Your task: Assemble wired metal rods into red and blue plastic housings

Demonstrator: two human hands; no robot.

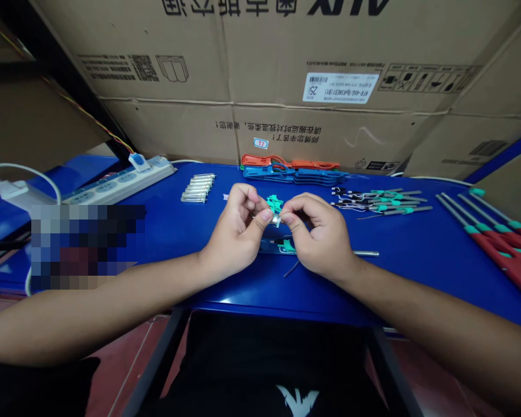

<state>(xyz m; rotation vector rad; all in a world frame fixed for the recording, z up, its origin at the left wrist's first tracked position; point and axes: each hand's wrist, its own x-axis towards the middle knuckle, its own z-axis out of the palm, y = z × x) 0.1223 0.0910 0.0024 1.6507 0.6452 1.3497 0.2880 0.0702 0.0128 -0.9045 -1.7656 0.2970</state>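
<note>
My left hand and my right hand meet above the middle of the blue table. Their fingertips pinch a small metal part from both sides. A teal plastic piece sticks up just behind it, and I cannot tell whether the two are joined. Under my right hand lies a thin metal-shafted tool with a teal part, mostly hidden by my fingers. A short dark wire lies by my right palm.
Behind my hands lie several metal tubes, orange and blue plastic tools, and teal-banded tools with wires. Red-handled tools lie at right. A power strip stands at left, beside a pixelated patch. Cardboard boxes form the back.
</note>
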